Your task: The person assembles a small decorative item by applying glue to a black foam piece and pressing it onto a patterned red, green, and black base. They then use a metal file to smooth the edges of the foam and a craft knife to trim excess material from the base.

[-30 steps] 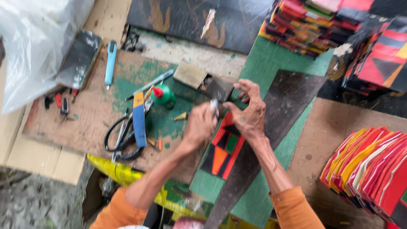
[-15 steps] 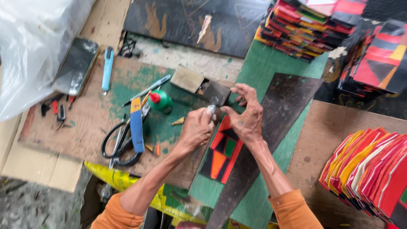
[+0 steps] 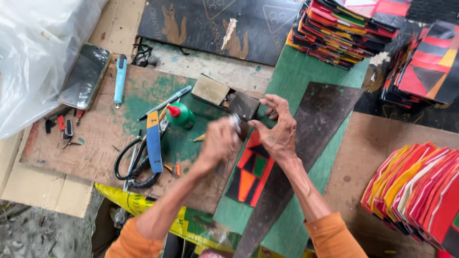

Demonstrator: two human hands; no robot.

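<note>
Hands (image 3: pixel 248 138) shifted right, left one blurred

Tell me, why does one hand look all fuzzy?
In the head view the left hand is smeared by motion blur; the right hand on the colourful patchwork piece looks sharper; the phone screen catches pale glare; light is soft daylight, shadows faint.

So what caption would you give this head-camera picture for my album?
Left hand and right hand work together on a red, orange and black patterned piece beside a dark triangular template on a cluttered wooden workbench.
</note>
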